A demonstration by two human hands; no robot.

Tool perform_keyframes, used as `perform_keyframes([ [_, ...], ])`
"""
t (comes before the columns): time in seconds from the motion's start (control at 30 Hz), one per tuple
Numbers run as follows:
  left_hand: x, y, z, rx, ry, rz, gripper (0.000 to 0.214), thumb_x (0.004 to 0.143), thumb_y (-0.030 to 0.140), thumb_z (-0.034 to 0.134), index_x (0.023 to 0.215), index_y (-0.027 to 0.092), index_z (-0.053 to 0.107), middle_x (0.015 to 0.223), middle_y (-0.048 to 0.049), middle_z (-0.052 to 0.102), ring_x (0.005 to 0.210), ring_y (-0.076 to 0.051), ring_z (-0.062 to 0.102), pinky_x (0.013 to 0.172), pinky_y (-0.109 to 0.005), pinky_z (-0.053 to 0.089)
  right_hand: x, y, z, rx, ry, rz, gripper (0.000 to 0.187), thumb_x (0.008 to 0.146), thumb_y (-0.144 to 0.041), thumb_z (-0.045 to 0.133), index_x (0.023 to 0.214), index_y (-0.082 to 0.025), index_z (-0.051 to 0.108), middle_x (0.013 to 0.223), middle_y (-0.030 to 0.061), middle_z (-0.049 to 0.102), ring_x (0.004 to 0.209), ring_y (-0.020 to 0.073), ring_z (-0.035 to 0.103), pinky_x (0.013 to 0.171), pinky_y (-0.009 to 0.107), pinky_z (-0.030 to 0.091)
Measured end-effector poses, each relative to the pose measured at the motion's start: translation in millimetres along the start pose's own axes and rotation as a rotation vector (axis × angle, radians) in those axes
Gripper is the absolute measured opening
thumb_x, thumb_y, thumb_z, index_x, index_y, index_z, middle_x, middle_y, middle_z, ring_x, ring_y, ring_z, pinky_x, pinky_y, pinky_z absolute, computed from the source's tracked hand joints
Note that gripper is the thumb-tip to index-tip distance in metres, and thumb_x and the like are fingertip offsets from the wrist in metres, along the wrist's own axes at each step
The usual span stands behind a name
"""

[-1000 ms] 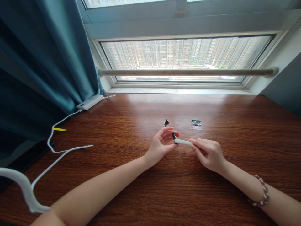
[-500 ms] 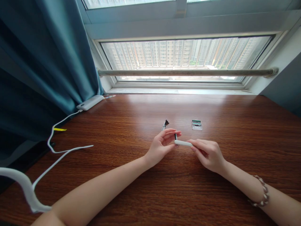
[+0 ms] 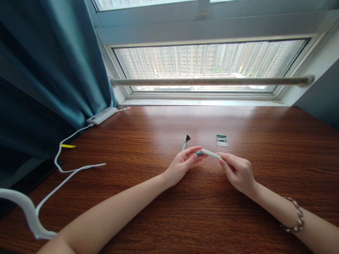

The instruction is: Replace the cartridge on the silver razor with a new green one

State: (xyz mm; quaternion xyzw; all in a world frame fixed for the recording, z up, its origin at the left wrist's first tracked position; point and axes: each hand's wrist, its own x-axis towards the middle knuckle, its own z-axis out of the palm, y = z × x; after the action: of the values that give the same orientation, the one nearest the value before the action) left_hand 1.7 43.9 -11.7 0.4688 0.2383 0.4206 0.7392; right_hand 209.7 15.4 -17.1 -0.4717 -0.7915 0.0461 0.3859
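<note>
My left hand (image 3: 184, 164) pinches a small green-edged razor cartridge (image 3: 199, 153) between thumb and fingers. In my right hand (image 3: 237, 173), thumb and fingertips grip one end of a slim white stick (image 3: 211, 153). The stick's other end reaches my left fingertips beside the cartridge; whether the two are joined I cannot tell. Just beyond my left hand lies a razor (image 3: 185, 143) with a silver handle and dark head, its lower end close behind my fingers. A clear plastic case (image 3: 222, 143) with green-and-black razor cartridges sits further back, to the right.
The brown wooden table (image 3: 148, 218) runs back to a window with a horizontal rail (image 3: 206, 82). A white device (image 3: 102, 115) with a white cable (image 3: 57, 155) lies at the left by the blue curtain (image 3: 53, 53). A curved white bar (image 3: 29, 211) stands near my left forearm.
The white stick has risen slightly and shifted right, now tilting down toward my right hand. The cartridge has turned from upright to flatter, showing its green edge. My left fingers have closed further.
</note>
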Motion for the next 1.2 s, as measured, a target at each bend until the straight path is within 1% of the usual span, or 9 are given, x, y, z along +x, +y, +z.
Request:
perform_keyframes([
  [0.1, 0.7, 1.4, 1.6, -0.120, -0.029, -0.033, 0.032, 0.084, 0.029, 0.049, 0.112, 0.015, 0.052, 0.114, -0.0136, 0.056, 0.111, -0.024, 0.048, 0.099, -0.042, 0.030, -0.2, 0.5, 1.3, -0.079, -0.022, 0.010, 0.023, 0.083, -0.025, 0.045, 0.099, -0.019, 0.060, 0.082, 0.0040, 0.065, 0.066, 0.0124, 0.059, 0.062, 0.021, 0.042],
  [0.27, 0.2, 4.2, 3.9, -0.189, -0.079, -0.076, 0.031, 0.083, 0.033, 0.049, 0.106, 0.014, 0.057, 0.113, -0.0140, 0.057, 0.114, -0.025, 0.046, 0.100, -0.042, 0.029, -0.1, 0.0, 1.9, -0.121, -0.056, -0.012, 0.024, 0.084, -0.025, 0.044, 0.101, -0.020, 0.060, 0.080, 0.0032, 0.065, 0.065, 0.0115, 0.059, 0.063, 0.021, 0.042],
  [0.53, 1.0, 0.5, -0.1, -0.161, -0.025, -0.028, 0.030, 0.078, 0.020, 0.058, 0.107, 0.014, 0.056, 0.112, -0.0128, 0.057, 0.111, -0.025, 0.048, 0.099, -0.042, 0.030, -1.7, -0.6, 1.4, -0.084, -0.060, -0.003, 0.024, 0.084, -0.023, 0.044, 0.103, -0.020, 0.058, 0.085, 0.0042, 0.065, 0.071, 0.0129, 0.060, 0.067, 0.022, 0.042],
  [0.67, 2.3, 2.5, 0.0, -0.158, 0.025, -0.013, 0.028, 0.080, 0.021, 0.055, 0.107, 0.014, 0.054, 0.116, -0.0136, 0.054, 0.114, -0.024, 0.045, 0.099, -0.039, 0.031, -1.3, -1.8, 0.6, -0.080, -0.090, -0.022, 0.022, 0.083, -0.025, 0.046, 0.099, -0.020, 0.060, 0.077, 0.0036, 0.064, 0.063, 0.0117, 0.058, 0.062, 0.021, 0.042],
  [0.73, 2.9, 2.4, -0.6, -0.164, 0.044, -0.023, 0.029, 0.079, 0.022, 0.057, 0.106, 0.015, 0.054, 0.117, -0.0130, 0.054, 0.114, -0.024, 0.045, 0.098, -0.038, 0.032, -0.9, -1.6, 0.5, -0.070, -0.079, -0.027, 0.023, 0.083, -0.025, 0.045, 0.101, -0.020, 0.059, 0.081, 0.0041, 0.065, 0.066, 0.0120, 0.059, 0.063, 0.021, 0.043],
  [0.83, 3.4, 0.8, -1.8, -0.173, 0.038, -0.027, 0.034, 0.074, 0.021, 0.063, 0.106, 0.015, 0.054, 0.113, -0.0121, 0.056, 0.111, -0.024, 0.048, 0.098, -0.040, 0.033, -0.5, 0.1, 1.7, -0.090, -0.035, 0.010, 0.025, 0.084, -0.025, 0.043, 0.104, -0.020, 0.058, 0.086, 0.0044, 0.065, 0.071, 0.0127, 0.060, 0.065, 0.021, 0.043],
  [0.9, 3.6, 0.3, -1.8, -0.178, 0.030, -0.013, 0.038, 0.071, 0.019, 0.065, 0.107, 0.015, 0.054, 0.115, -0.0122, 0.055, 0.112, -0.024, 0.047, 0.098, -0.040, 0.033, -0.4, 1.1, 2.8, -0.116, -0.045, 0.039, 0.025, 0.085, -0.026, 0.042, 0.103, -0.020, 0.058, 0.083, 0.0035, 0.065, 0.069, 0.0127, 0.059, 0.063, 0.021, 0.042],
  [1.03, 3.7, 2.3, 0.1, -0.169, 0.031, 0.017, 0.041, 0.070, 0.015, 0.065, 0.109, 0.017, 0.052, 0.124, -0.0123, 0.049, 0.117, -0.025, 0.041, 0.099, -0.039, 0.031, -0.6, 1.3, 3.5, -0.112, -0.080, 0.053, 0.023, 0.084, -0.027, 0.044, 0.100, -0.021, 0.059, 0.079, 0.0023, 0.065, 0.063, 0.0117, 0.057, 0.060, 0.021, 0.040],
  [1.2, 3.0, 3.3, 1.3, -0.140, 0.024, 0.024, 0.042, 0.070, 0.007, 0.063, 0.110, 0.017, 0.051, 0.127, -0.0113, 0.046, 0.120, -0.023, 0.038, 0.101, -0.038, 0.029, -0.3, 0.3, 2.6, -0.110, -0.066, 0.052, 0.025, 0.085, -0.026, 0.043, 0.105, -0.022, 0.058, 0.084, 0.0024, 0.065, 0.069, 0.0120, 0.059, 0.063, 0.021, 0.041],
])
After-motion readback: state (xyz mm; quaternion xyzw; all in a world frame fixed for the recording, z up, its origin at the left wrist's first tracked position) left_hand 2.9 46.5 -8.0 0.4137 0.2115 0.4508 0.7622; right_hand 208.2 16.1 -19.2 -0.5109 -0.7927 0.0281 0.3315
